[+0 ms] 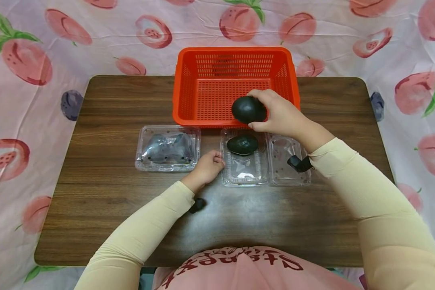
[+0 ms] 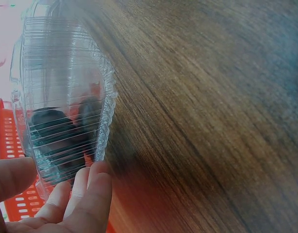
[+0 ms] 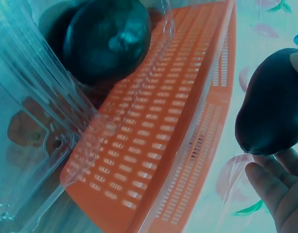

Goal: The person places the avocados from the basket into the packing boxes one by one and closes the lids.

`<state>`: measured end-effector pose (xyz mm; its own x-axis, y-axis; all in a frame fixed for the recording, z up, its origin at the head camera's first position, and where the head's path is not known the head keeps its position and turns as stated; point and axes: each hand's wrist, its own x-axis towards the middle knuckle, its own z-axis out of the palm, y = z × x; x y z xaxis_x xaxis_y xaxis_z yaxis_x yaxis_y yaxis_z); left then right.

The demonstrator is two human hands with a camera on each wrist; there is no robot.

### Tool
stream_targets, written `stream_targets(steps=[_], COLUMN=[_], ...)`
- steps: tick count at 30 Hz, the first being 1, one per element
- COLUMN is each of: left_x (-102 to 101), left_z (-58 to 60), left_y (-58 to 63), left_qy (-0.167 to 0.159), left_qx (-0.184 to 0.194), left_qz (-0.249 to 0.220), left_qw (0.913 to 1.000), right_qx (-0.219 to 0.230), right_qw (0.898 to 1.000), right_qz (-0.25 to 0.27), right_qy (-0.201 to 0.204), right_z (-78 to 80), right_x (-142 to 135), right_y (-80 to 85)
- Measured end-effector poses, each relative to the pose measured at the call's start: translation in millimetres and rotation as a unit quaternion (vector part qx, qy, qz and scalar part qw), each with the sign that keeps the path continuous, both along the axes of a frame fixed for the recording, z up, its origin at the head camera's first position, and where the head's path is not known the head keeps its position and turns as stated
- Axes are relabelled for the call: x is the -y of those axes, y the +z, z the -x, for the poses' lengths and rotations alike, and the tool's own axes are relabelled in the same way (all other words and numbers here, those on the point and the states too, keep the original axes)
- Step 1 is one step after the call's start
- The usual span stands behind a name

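Observation:
My right hand (image 1: 280,112) grips a dark avocado (image 1: 247,109) over the front rim of the red-orange basket (image 1: 235,123); the right wrist view also shows this avocado (image 3: 273,104) in the fingers. Below it, a second avocado (image 1: 243,144) lies at the back of an opened clear clamshell box (image 1: 244,171), whose lid (image 1: 284,177) is folded out to the right. Beside the box's left edge is my left hand (image 1: 207,167), fingers loosely bent. In the left wrist view, the fingertips (image 2: 98,182) are at the box's ribbed wall (image 2: 66,92), thumb apart from them.
A closed clear clamshell box (image 1: 168,148) with dark fruit inside lies to the left. The basket stands at the back of the brown wooden table (image 1: 105,201), against a fruit-print cloth (image 1: 199,24). Black wrist-camera parts (image 1: 198,205) show near both sleeves.

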<state>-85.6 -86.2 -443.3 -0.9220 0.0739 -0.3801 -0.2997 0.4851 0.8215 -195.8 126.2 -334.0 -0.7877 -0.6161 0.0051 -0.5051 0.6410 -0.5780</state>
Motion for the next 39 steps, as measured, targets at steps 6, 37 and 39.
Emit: stream_targets(steps=[6, 37, 39], left_x=[-0.7, -1.1, -1.4], left_z=[-0.2, 2.9, 2.8], left_y=[1.9, 3.0, 2.5], left_qy=[0.001, 0.013, 0.012], left_qx=[0.007, 0.019, 0.023], left_qz=[0.003, -0.022, -0.022], left_qw=[1.0, 0.9995, 0.9994], right_qx=[-0.011, -0.018, -0.01], right_qw=[1.0, 0.997, 0.997], right_qz=[-0.021, -0.06, -0.061], right_qy=[-0.001, 0.036, 0.036], right_z=[-17.0, -74.0, -77.2], right_x=[-1.7, -10.1, -10.8], right_y=[1.2, -41.2, -45.8])
